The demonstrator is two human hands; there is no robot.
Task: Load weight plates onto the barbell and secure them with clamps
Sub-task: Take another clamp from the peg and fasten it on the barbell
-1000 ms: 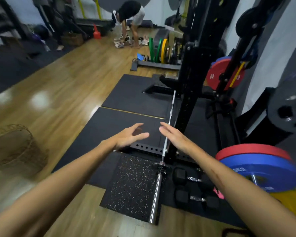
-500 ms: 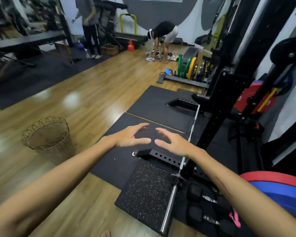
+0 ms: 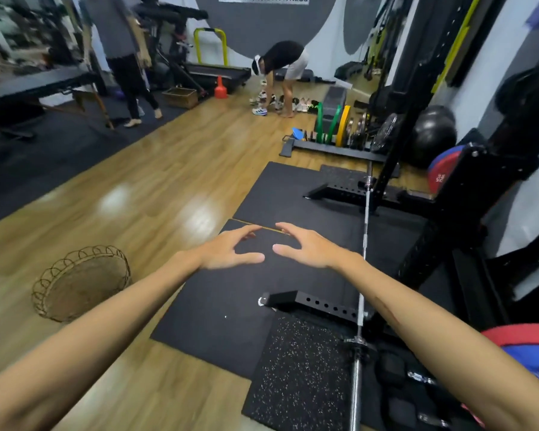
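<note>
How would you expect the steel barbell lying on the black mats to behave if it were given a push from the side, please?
The barbell is a long round steel bar with no plates on the sleeve nearest the camera, so it would probably roll readily. The rubber mat may slow it a little. It looks rigid and likely heavy; lifting one end would probably pivot it, not bend it. Both hands hover apart from it.

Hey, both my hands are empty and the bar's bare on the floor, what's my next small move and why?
Probably turn right and take hold of the red plate stacked at your right elbow. Both the left hand and right hand hover open over the mat, holding nothing, and the barbell sleeve near you carries no plate yet. That stack looks like the closest weight.
</note>
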